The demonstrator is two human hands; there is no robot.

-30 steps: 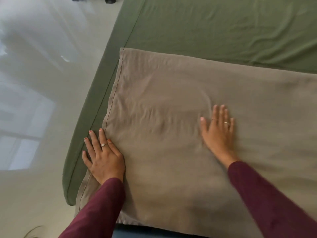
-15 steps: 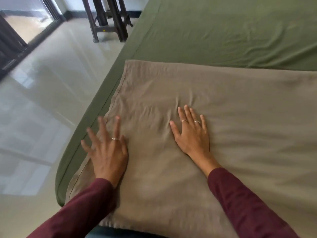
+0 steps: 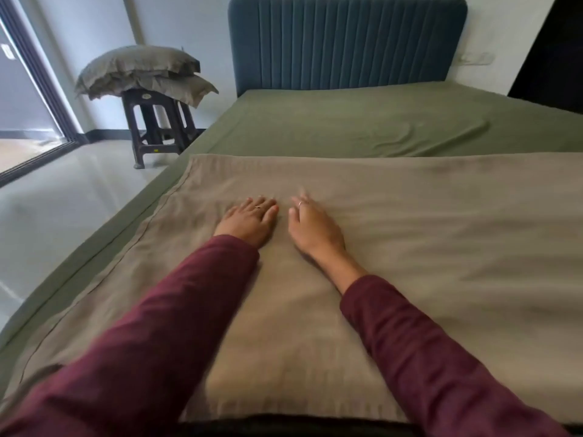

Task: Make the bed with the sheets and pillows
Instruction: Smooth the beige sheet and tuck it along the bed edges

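The taupe sheet (image 3: 394, 247) lies folded across the near end of the bed, over the green fitted sheet (image 3: 362, 124). Far left of it, two pillows (image 3: 142, 72) are stacked on a dark stool (image 3: 157, 124) beside the bed. On the taupe sheet, the left hand (image 3: 249, 220) presses flat with straight fingers, holding nothing. Just beside it, the right hand (image 3: 315, 228) rests with loosely spread, blurred fingers, gripping nothing. Beyond the taupe sheet stands the blue headboard (image 3: 347, 42).

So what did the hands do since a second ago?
The left hand slid from the sheet's edge toward the middle, and the right hand slid left to meet it. Both lie flat, gripping nothing. The tan sheet stays spread over the green sheet.
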